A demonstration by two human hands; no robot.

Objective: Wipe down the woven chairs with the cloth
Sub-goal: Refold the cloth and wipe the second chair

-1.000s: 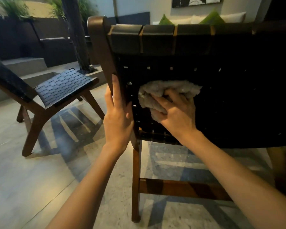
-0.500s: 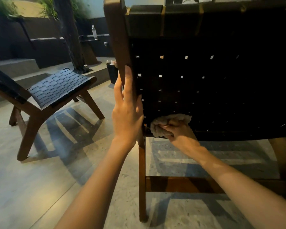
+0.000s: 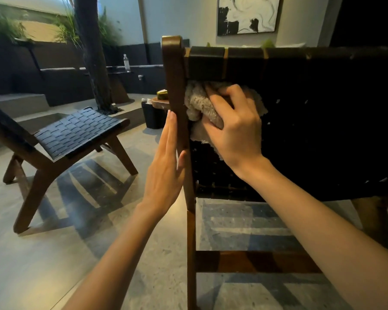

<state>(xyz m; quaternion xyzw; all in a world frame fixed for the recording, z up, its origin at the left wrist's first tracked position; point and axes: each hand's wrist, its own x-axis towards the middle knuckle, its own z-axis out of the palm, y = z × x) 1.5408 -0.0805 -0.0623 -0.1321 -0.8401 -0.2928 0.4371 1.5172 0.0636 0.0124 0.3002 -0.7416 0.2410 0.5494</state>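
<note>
A woven chair (image 3: 323, 121) with a black strap back and brown wooden frame stands right in front of me, seen from behind. My right hand (image 3: 235, 128) grips a bunched beige cloth (image 3: 197, 104) and presses it against the upper left corner of the woven back, just under the top strap. My left hand (image 3: 166, 162) rests with straight fingers flat along the outer side of the left wooden post. A second woven chair (image 3: 76, 133) stands on the floor to the left.
A dark tree trunk (image 3: 92, 54) rises behind the second chair beside a raised concrete step (image 3: 18, 101). A black bin (image 3: 152, 115) and a small wooden table sit beyond the post. The floor is pale stone with a patterned rug (image 3: 244, 227) under the near chair.
My right hand has carried the cloth from the bottom edge of the woven back up to its top left corner. My left hand stays on the post.
</note>
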